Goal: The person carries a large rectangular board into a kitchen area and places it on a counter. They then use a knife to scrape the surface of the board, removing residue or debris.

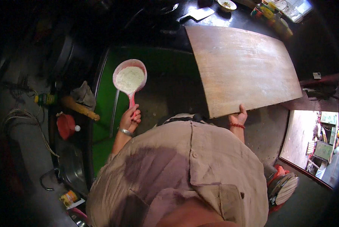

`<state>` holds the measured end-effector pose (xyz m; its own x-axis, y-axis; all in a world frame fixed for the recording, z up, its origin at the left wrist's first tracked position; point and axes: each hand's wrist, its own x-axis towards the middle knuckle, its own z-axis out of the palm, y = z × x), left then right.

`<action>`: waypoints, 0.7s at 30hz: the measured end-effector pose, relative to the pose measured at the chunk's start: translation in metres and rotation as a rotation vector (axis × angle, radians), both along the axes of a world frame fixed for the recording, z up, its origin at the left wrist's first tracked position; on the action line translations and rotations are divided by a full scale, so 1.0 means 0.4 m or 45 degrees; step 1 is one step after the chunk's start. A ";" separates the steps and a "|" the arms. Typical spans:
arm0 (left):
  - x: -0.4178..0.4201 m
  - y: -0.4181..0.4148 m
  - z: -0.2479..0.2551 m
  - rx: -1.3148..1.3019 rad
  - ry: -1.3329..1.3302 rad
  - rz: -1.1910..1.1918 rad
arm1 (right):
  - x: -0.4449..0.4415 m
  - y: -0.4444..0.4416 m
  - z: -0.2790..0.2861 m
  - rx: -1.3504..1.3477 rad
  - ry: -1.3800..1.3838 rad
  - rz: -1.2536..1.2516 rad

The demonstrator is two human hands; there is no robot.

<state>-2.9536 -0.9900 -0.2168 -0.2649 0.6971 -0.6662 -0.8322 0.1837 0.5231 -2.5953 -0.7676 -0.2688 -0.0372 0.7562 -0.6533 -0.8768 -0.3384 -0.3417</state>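
My left hand [131, 117] grips the handle of a pink plastic ladle [132, 99], its bowl holding a heap of pale flour-like powder [130, 78]. A bracelet circles that wrist. On the other side, my right hand [238, 115] holds the near edge of a large wooden board [247, 68], thumb on top and the fingers mostly hidden beneath. The board's far end reaches over a dark, shiny countertop [183, 17]; whether it touches the counter I cannot tell. A red bead bracelet is on the right wrist.
A cleaver [200, 14] and a small bowl of food [227, 5] rest on the counter, with several bottles [267, 12] farther right. At left are a red plastic vessel [65, 126], a green bottle [46, 99] and a sink [71, 161]. A doorway [298, 136] opens at right.
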 end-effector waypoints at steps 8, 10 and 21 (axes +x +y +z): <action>-0.012 -0.046 0.020 -0.053 0.044 0.032 | -0.114 0.071 -0.087 -0.068 0.090 -0.017; -0.026 -0.048 0.019 -0.055 0.078 0.017 | -0.156 0.083 -0.101 -0.135 0.133 -0.032; -0.065 -0.017 -0.032 0.074 -0.015 -0.014 | -0.242 0.102 -0.238 -0.027 0.195 0.144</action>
